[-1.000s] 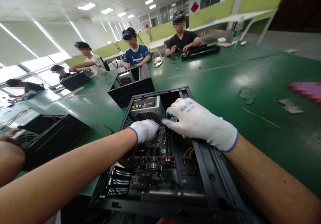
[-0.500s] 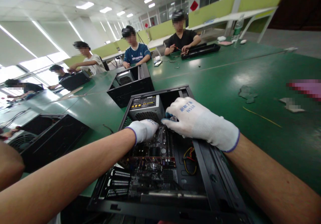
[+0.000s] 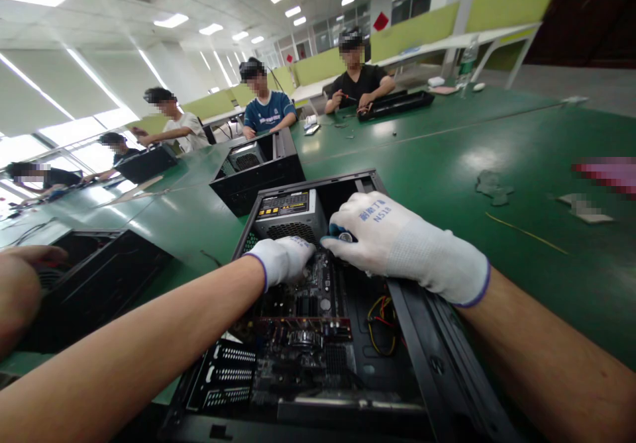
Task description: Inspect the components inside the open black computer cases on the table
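Note:
An open black computer case [image 3: 422, 363] lies in front of me, with a motherboard [image 3: 322, 291] and a grey power supply [image 3: 293, 218] inside. My left hand [image 3: 285, 257], in a white glove, is closed low over the motherboard beside the power supply; its fingertips are hidden. Gloved likewise, my right hand [image 3: 368, 231] curls at the power supply's right side, its wrist over the case's edge. A small round, pale end [image 3: 346, 237] shows between its thumb and fingers; the rest is covered. Yellow and red wires [image 3: 381, 324] loop below the right hand.
Another open case [image 3: 258, 168] stands just beyond mine. At left, a person's hand [image 3: 42, 255] reaches over a black case [image 3: 99, 277]. Several people sit across the green table [image 3: 447, 165]. A yellow strip [image 3: 525, 232] and a pink item [image 3: 609, 175] lie at right.
My view has shifted slightly. Both my hands keep nearly the same places in the case. At left, the other person's hand has come up over the neighbouring case.

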`<state>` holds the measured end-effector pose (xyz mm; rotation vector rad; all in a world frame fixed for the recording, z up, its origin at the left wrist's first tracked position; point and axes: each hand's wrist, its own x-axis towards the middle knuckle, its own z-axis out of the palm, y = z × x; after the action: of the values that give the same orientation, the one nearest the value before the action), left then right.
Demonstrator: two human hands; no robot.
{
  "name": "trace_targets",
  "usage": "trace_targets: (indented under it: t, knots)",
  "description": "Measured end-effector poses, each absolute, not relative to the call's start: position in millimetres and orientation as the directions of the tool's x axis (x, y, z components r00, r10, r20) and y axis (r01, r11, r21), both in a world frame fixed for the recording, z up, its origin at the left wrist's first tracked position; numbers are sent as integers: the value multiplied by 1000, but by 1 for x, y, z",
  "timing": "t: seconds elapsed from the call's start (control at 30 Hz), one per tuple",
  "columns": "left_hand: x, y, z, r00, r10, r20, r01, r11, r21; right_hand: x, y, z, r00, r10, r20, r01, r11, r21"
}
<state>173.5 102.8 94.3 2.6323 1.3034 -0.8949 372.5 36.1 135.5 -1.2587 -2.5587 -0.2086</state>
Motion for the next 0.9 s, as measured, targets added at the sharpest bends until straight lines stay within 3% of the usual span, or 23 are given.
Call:
trace_targets:
  t: [0.9]
  knots:
    - [171,102,100,477,718,-508,754,-631,-183,372,38,137,-543,786,296,809,585,-67]
